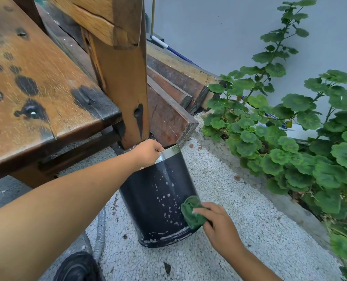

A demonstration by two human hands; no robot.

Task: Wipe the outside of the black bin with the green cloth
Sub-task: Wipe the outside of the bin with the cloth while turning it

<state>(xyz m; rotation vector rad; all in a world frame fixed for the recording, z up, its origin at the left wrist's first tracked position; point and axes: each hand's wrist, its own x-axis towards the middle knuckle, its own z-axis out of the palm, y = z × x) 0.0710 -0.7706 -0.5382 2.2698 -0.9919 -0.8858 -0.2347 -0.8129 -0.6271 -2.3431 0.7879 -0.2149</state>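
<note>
The black bin (154,191) stands on white gravel, tilted away from me, with a shiny metal band round its rim and pale spots and streaks down its side. My left hand (147,154) grips the rim at its near left edge. My right hand (219,224) holds a bunched green cloth (192,212) against the lower right side of the bin, just above its base.
A stained wooden table (37,82) and its thick leg (124,88) rise close at the left. Dark timber planks (168,112) lie stacked behind the bin. Leafy green plants (290,138) fill a concrete bed on the right. A grey hose (99,236) and my black shoe (77,266) are at the bottom left.
</note>
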